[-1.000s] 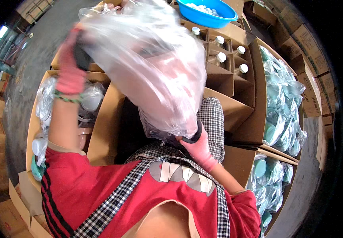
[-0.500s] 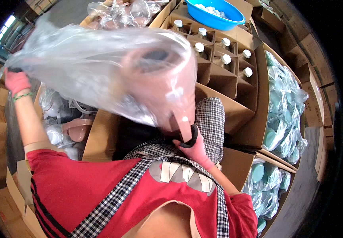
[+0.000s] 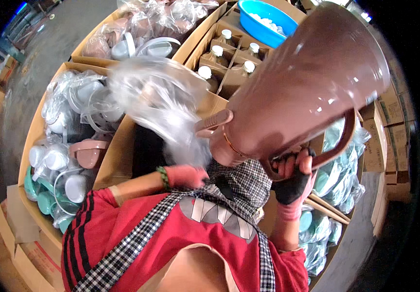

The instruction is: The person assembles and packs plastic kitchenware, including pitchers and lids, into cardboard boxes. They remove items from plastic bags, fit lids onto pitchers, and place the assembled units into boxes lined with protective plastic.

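Note:
My right hand (image 3: 291, 175), in a pink and black glove, is closed round the handle of a large brown pitcher (image 3: 302, 87). The pitcher is tilted, its wide end toward the upper right. A short tab sticks out at its narrower end, on the left. In front of my apron, my left hand (image 3: 186, 177), in a pink glove, is closed on the lower end of a clear plastic bag (image 3: 161, 102). Motion blurs the crumpled bag, which rises above the hand and passes beside the pitcher's narrow end.
To the left a carton (image 3: 37, 131) holds bagged grey, brown and green items. Another carton (image 3: 93, 46) of bagged items lies behind it. A divided carton (image 3: 193, 61) has several white-capped bottles, with a blue basin (image 3: 256, 29) beyond. Bagged teal items (image 3: 339, 170) fill cartons at right.
The pitcher has come out of the bag and swung up to the right in my right hand. My left hand has drawn in from the far left toward my lap with the bag.

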Demonstrator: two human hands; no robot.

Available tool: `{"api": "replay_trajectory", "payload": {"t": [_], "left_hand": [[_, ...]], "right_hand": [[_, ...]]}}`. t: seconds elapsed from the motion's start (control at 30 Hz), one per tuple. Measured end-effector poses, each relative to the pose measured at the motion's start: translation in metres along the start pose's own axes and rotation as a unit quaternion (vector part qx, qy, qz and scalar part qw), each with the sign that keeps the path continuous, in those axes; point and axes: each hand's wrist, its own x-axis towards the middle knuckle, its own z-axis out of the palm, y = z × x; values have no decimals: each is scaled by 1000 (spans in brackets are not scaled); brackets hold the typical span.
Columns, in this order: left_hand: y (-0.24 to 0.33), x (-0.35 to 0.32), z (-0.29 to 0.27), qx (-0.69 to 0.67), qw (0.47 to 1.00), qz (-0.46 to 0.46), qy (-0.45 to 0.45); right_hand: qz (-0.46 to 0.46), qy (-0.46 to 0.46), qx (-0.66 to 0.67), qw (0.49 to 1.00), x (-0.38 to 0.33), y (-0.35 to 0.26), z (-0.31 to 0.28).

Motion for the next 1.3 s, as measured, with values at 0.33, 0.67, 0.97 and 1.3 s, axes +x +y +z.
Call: {"api": "replay_trajectory", "payload": {"t": [0.33,0.67,0.97,1.3], "left_hand": [[58,-26,-67,-238,898,115,351],[-3,-5,-23,-285,909,-210,217],[19,-16,-55,-339,905,-199,160],[-34,13,-210,-418,740,17,526]], "right_hand": [[118,14,-74,990,-31,89,-36],[149,-4,16,989,-38,125,-64],[201,-69,-322,923,-61,191,-94],[-19,-24,-349,937,58,47,-3]]}}
